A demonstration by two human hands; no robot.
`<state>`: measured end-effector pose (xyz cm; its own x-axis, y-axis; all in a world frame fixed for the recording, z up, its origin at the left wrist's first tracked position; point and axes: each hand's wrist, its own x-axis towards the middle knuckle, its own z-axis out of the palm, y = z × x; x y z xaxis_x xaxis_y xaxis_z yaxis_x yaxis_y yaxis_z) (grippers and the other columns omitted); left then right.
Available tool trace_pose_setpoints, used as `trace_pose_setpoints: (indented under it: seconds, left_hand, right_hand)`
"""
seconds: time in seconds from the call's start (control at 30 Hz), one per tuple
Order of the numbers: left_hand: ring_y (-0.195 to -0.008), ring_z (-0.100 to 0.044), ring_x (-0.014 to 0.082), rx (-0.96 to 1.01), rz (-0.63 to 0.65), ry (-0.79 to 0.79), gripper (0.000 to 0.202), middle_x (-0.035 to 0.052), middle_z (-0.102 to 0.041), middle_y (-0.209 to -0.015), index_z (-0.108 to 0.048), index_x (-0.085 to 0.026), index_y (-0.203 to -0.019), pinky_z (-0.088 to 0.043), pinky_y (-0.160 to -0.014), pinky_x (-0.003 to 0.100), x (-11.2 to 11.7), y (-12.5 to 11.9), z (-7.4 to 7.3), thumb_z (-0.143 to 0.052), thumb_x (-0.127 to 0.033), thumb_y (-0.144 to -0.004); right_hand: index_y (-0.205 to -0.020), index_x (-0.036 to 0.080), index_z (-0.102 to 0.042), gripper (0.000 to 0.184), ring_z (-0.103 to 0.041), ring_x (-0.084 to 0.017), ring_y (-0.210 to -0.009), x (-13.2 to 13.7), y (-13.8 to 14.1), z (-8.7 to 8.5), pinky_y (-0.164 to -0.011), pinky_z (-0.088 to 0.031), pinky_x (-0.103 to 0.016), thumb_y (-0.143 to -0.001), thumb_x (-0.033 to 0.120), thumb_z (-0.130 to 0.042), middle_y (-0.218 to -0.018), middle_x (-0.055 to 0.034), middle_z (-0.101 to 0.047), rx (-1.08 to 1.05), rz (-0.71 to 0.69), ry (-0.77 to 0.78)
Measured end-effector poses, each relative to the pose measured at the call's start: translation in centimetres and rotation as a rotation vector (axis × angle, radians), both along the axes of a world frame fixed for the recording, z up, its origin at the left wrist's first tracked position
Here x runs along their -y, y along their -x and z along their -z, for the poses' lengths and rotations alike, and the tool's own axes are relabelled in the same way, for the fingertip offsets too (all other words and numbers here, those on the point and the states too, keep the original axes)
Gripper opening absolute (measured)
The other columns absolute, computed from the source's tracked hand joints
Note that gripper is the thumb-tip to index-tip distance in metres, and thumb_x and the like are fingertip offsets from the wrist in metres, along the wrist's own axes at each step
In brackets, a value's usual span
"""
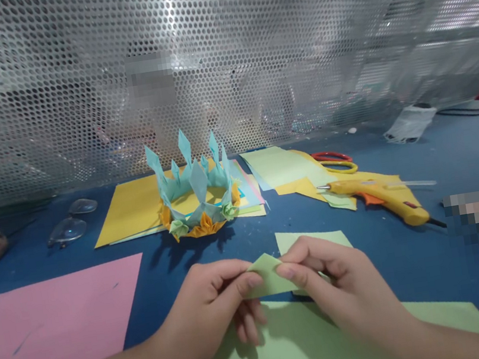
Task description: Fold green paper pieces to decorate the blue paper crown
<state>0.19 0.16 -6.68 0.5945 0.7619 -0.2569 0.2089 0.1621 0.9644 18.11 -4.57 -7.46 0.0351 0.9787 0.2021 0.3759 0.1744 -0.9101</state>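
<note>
Pinches folded paper (269,280) at opposite edges with left hand (214,294) and right hand (341,275), apparently to keep it flat.

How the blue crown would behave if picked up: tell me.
The crown looks folded from paper, so it is probably light. Its thin upright spikes would likely bend if squeezed. The orange folds around its base might crumple if pushed.

folded paper (268,280) partly hidden by fingers (297,274), pink sheet (66,319) cut off left
</note>
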Motion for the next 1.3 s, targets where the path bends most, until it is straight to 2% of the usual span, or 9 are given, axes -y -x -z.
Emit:
trace_pose_setpoints:
  seconds: [0.17,0.33,0.43,0.6,0.77,0.93,1.13,1.23,1.3]
  left_hand:
    - [-0.029,-0.033,0.0047,-0.063,-0.028,-0.091,0.029,-0.0112,-0.036,-0.033,-0.067,-0.016,-0.072,-0.024,-0.036,0.015,0.0,0.2,0.0,-0.055,-0.04,-0.083]
    - [-0.027,-0.029,0.0055,-0.074,0.001,-0.123,0.033,-0.0124,-0.031,-0.036,-0.064,-0.018,-0.073,-0.018,-0.032,0.017,-0.2,0.4,-0.1,-0.051,-0.045,-0.085]
    - [-0.034,-0.035,0.0068,-0.125,0.026,-0.24,0.033,-0.0096,-0.038,-0.04,-0.064,-0.018,-0.07,-0.023,-0.036,0.018,-0.1,0.6,-0.1,-0.049,-0.041,-0.088]
    - [-0.065,-0.062,0.0135,-0.119,0.031,-0.627,0.024,0.0009,-0.071,-0.071,-0.072,-0.017,-0.077,-0.043,-0.06,0.021,0.4,1.0,0.0,-0.054,-0.029,-0.088]
    - [-0.054,-0.055,0.0084,-0.114,0.093,-0.799,0.031,-0.0035,-0.061,-0.059,-0.065,-0.017,-0.07,-0.04,-0.056,0.018,0.8,1.3,0.1,-0.045,-0.02,-0.093]
    - [-0.05,-0.042,0.0093,-0.224,-0.043,-0.695,0.04,-0.005,-0.044,-0.053,-0.054,-0.017,-0.058,-0.033,-0.048,0.02,0.4,1.2,0.1,-0.041,-0.03,-0.094]
    - [-0.045,-0.052,0.0113,-0.093,-0.016,-0.222,0.038,-0.0027,-0.059,-0.052,-0.058,-0.019,-0.081,-0.039,-0.045,0.02,0.0,1.0,0.1,-0.037,-0.048,-0.095]
    - [-0.042,-0.045,0.0084,-0.059,-0.009,-0.239,0.031,-0.005,-0.056,-0.051,-0.058,-0.018,-0.083,-0.034,-0.041,0.018,-0.1,0.9,0.1,-0.045,-0.044,-0.093]
    - [-0.043,-0.042,0.0074,-0.079,-0.022,-0.249,0.026,-0.0051,-0.056,-0.052,-0.059,-0.018,-0.078,-0.031,-0.04,0.017,-0.2,0.8,0.1,-0.051,-0.039,-0.09]
  right_hand:
    - [-0.069,0.021,-0.059,0.024,-0.024,-0.009,-0.042,0.0,0.1,0.4,-0.039,-0.021,-0.022,-0.089,0.034,-0.058,-0.049,0.0087,-0.033,-0.139,-0.02,-0.015]
    - [-0.07,0.02,-0.059,0.026,-0.022,-0.008,-0.04,-0.1,0.1,0.4,-0.038,-0.017,-0.021,-0.09,0.036,-0.058,-0.047,0.0101,-0.031,-0.192,-0.048,0.021]
    - [-0.071,0.02,-0.06,0.025,-0.025,-0.008,-0.042,0.0,-0.2,0.3,-0.039,-0.02,-0.021,-0.091,0.035,-0.057,-0.047,0.0097,-0.032,-0.136,-0.1,0.021]
    - [-0.074,0.018,-0.064,0.022,-0.034,-0.01,-0.045,0.4,-0.5,0.3,-0.042,-0.029,-0.021,-0.09,0.029,-0.055,-0.051,0.0065,-0.041,0.101,-0.187,-0.063]
    - [-0.074,0.017,-0.064,0.02,-0.035,-0.008,-0.042,0.3,-0.4,0.2,-0.041,-0.031,-0.02,-0.091,0.023,-0.053,-0.05,0.0085,-0.036,0.201,-0.323,-0.159]
    - [-0.1,0.02,-0.064,0.017,-0.05,-0.011,-0.053,0.1,-0.4,0.4,-0.048,-0.042,-0.019,-0.084,0.02,-0.06,-0.065,0.0054,-0.053,0.225,-0.196,-0.21]
    - [-0.101,0.022,-0.064,0.024,-0.064,-0.009,-0.081,-0.1,-0.4,0.2,-0.074,-0.049,-0.013,-0.081,0.008,-0.065,-0.089,0.0017,-0.068,0.251,-0.159,-0.399]
    - [-0.102,0.018,-0.067,0.021,-0.064,-0.012,-0.092,-0.2,-0.3,0.3,-0.085,-0.049,-0.014,-0.083,0.008,-0.065,-0.098,-0.0038,-0.067,0.335,-0.116,-0.496]
    - [-0.103,0.016,-0.069,0.021,-0.063,-0.012,-0.086,-0.3,-0.3,0.4,-0.08,-0.051,-0.015,-0.085,0.008,-0.063,-0.096,-0.0053,-0.063,0.385,-0.081,-0.554]
